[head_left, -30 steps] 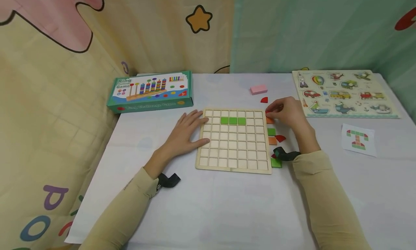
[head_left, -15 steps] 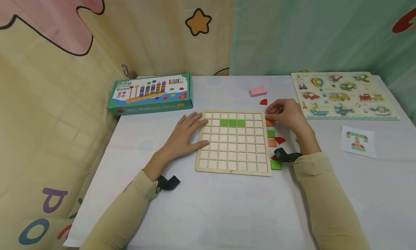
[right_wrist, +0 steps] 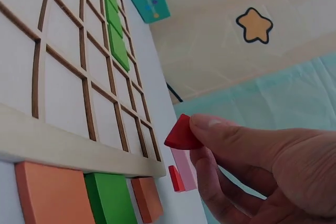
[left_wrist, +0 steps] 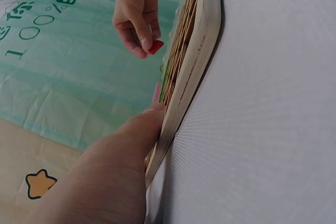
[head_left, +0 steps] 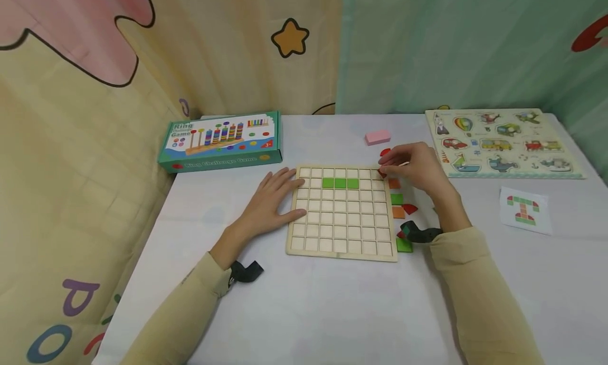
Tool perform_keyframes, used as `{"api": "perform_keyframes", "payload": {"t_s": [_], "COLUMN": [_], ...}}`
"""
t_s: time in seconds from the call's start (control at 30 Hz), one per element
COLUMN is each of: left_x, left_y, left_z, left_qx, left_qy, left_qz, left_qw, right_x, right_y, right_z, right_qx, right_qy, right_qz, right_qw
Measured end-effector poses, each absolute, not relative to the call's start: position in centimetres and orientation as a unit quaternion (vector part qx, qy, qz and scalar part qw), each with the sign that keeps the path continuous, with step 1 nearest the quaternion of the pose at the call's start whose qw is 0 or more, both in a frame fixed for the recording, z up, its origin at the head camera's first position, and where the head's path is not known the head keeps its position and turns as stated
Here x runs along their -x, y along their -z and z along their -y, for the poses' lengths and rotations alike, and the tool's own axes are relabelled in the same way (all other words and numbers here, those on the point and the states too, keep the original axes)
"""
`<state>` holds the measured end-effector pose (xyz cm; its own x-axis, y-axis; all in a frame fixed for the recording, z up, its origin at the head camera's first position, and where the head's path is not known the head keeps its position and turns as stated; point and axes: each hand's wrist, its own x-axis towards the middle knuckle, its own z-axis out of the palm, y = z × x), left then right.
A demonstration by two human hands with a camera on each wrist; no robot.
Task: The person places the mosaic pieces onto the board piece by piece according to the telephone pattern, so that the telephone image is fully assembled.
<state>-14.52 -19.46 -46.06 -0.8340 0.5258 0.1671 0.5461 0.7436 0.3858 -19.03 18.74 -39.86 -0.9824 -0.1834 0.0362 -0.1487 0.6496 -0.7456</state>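
Observation:
The wooden grid board [head_left: 340,257] lies flat on the table, with three green squares [head_left: 340,183] side by side in its second row from the back. My left hand [head_left: 266,204] rests at the board's left edge, thumb and fingertips on the frame. Between thumb and fingers my right hand [head_left: 418,167] pinches a red quarter-round piece [right_wrist: 184,134], raised at the board's back right corner. Along the right edge lie orange squares [head_left: 398,212], green squares [head_left: 396,199] and red quarter-round pieces [head_left: 409,209]; another red piece [head_left: 385,152] is partly behind the right hand.
A pink block [head_left: 377,137] lies behind the board. The green Ring Game box [head_left: 220,143] is at the back left, a picture puzzle board [head_left: 505,143] at the back right. A printed pattern card [head_left: 524,211] lies on the right.
My right hand has lifted a red piece from beside the board and moved slightly left, uncovering more of the orange square there. The left hand stays in place on the board.

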Motion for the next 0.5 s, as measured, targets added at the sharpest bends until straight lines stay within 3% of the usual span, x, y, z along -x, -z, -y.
{"api": "perform_keyframes", "payload": {"t_s": [0.5], "left_x": [14.2], "left_y": [45.8], "left_z": [19.5], "left_qx": [0.288], "left_qy": [0.218], "left_qz": [0.932], "left_qw": [0.025], "right_x": [19.0], "right_y": [41.3], "right_z": [-15.4], "right_qx": [0.182], "right_qy": [0.371], "right_qz": [-0.909], "right_qw": [0.063]}}
